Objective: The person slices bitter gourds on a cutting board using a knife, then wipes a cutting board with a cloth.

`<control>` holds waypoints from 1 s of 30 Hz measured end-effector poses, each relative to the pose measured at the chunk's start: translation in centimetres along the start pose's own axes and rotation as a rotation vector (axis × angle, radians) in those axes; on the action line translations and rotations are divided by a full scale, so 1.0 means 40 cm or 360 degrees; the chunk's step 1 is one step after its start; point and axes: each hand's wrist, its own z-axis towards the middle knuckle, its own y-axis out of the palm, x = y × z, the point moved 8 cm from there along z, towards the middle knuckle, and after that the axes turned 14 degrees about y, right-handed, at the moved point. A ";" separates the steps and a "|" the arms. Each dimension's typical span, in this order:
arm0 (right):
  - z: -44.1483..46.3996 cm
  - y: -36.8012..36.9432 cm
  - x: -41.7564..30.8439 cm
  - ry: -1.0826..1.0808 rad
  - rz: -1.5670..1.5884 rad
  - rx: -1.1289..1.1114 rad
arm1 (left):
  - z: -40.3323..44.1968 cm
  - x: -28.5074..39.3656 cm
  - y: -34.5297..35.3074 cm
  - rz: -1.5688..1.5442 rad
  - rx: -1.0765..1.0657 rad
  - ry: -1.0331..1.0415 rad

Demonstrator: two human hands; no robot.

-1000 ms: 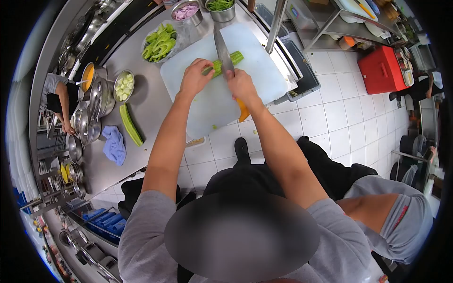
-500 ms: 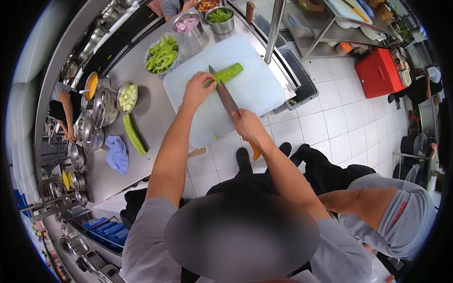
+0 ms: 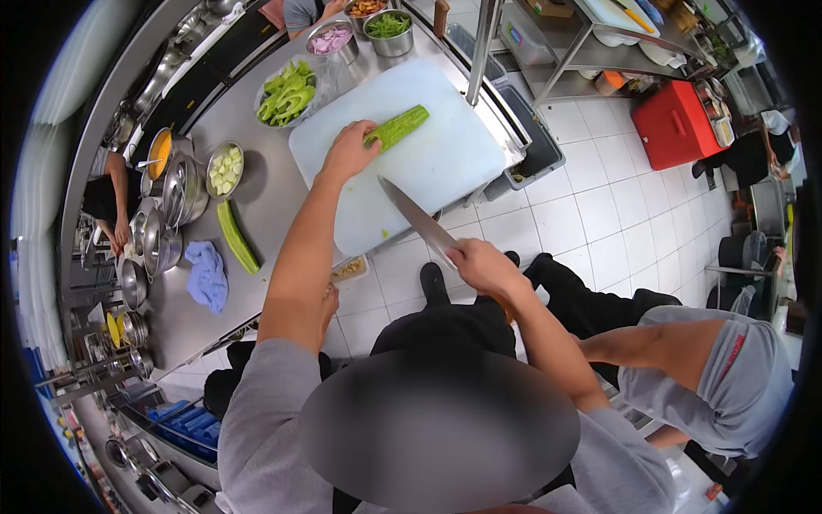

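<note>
My left hand (image 3: 349,152) is closed around the near end of a peeled green cucumber (image 3: 401,127), which lies on a white cutting board (image 3: 462,154). In my right hand (image 3: 485,267) is a large kitchen knife (image 3: 417,216) with an orange-yellow handle, mostly hidden by the hand. Its blade points up and left over the board's near edge, apart from the cucumber. Left of the board, another long green piece (image 3: 236,237) lies on the steel counter, below a metal bowl of pale green chunks (image 3: 225,170).
Behind the board stand a bowl of green slices (image 3: 288,92) and metal containers of chopped pink onion (image 3: 332,41) and cut greens (image 3: 390,30). A blue cloth (image 3: 206,276) lies on the counter. A grey bin (image 3: 535,141) is to the right. A co-worker's arm (image 3: 655,358) is close on my right.
The knife has drawn back from the cucumber toward my body and to the right. My left hand now grips the cucumber's near end, where the blade was before.
</note>
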 end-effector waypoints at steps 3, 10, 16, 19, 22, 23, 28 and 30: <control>-0.065 -0.018 0.064 0.0098 -0.0085 -0.0013 | -0.019 -0.003 -0.038 -0.0158 -0.0076 -0.0281; -0.030 -0.094 0.075 0.0075 0.0230 0.0345 | 0.024 -0.181 -0.353 0.0364 0.0407 -0.0337; 0.204 -0.143 -0.115 -0.0075 0.0547 0.0511 | 0.033 -0.047 -0.217 0.0088 0.0069 -0.0101; 0.317 -0.157 -0.210 -0.0148 0.0600 0.0527 | 0.018 0.075 -0.073 0.0018 0.0003 0.0240; 0.378 -0.165 -0.248 -0.0077 0.0584 0.0504 | 0.004 0.069 -0.018 -0.0225 0.0053 -0.0081; 0.392 -0.164 -0.250 -0.0062 0.0588 0.0520 | 0.001 0.067 -0.008 -0.0200 0.0086 -0.0030; 0.415 -0.141 -0.231 -0.0008 0.0615 0.0470 | 0.003 0.064 -0.003 -0.0284 0.0148 -0.0041; 0.402 -0.124 -0.227 -0.0071 0.0532 0.0453 | 0.009 0.060 -0.007 -0.0208 0.0121 -0.0041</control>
